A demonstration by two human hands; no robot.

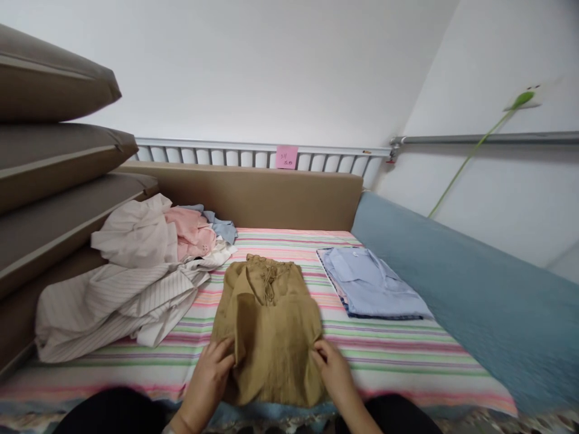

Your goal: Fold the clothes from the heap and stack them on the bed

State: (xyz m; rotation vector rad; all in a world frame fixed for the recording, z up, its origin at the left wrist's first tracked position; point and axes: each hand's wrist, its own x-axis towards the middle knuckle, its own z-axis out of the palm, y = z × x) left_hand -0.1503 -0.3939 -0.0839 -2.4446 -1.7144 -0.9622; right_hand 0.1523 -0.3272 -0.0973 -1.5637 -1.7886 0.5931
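An olive-brown garment [275, 343] with a gathered, drawstring-like tie near its far end lies in front of me, partly folded over itself. My left hand [211, 375] pinches its left side, where a flap of cloth stands up a little. On the opposite side, the fingers of my right hand [332, 366] are closed on the right edge. Both hands are low, near the front edge of the striped sheet [384, 355]. The lower hem of the garment reaches almost to that edge.
Loose clothes in a heap, with a striped white garment [113, 301] and a pink one [190, 232], lie at left beside stacked brown cushions [58, 144]. A folded light-blue shirt [373, 283] tops a neat pile at right. A blue padded side [452, 283] and brown backboard [253, 196] border the sheet.
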